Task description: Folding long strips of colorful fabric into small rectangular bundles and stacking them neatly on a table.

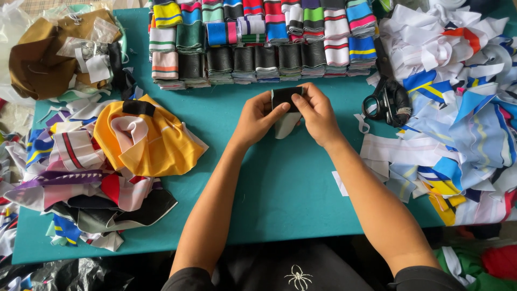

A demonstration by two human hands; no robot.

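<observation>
At centre of the teal table (pixel 280 183), a small folded black ribbed fabric piece (pixel 285 97) is pinched closed between left hand (pixel 257 117) and right hand (pixel 318 114). Stacked striped knit bands (pixel 258 37) are noted at twelve o'clock, black scissors (pixel 385 102) at three o'clock.

- Table (pixel 280 183): teal cloth cover, matt, smooth.
- Strip (pixel 285 98): black ribbed knit, matt.
- Scissors (pixel 385 102): black handles (plastic, slight gloss).
- Yellow scrap (pixel 153 145): satiny sheen.

The hands (pixel 288 113) hide most of the folded black piece (pixel 285 96).
</observation>
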